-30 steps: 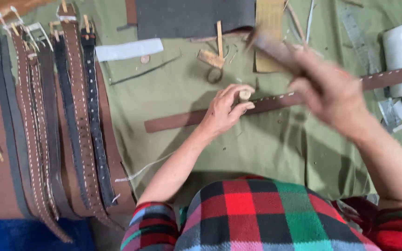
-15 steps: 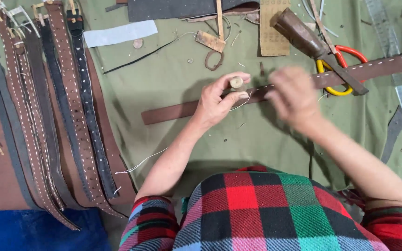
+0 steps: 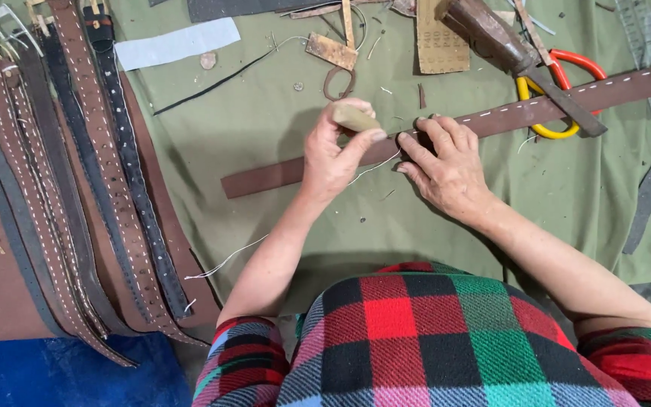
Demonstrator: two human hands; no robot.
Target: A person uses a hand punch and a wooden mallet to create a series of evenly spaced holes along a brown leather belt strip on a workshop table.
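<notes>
while right hand (image 3: 446, 162) presses flat, pinning brown strap (image 3: 506, 113) on green cloth (image 3: 265, 128), left hand (image 3: 333, 154) pinches tan block (image 3: 354, 117) against white thread (image 3: 374, 164).

No packages, signs or screens showed anywhere on the desk (image 3: 265, 136). The nearest thing to a label was a blank pale grey strip (image 3: 177, 43) lying at about eleven o'clock, rectangular and slightly tilted.
</notes>
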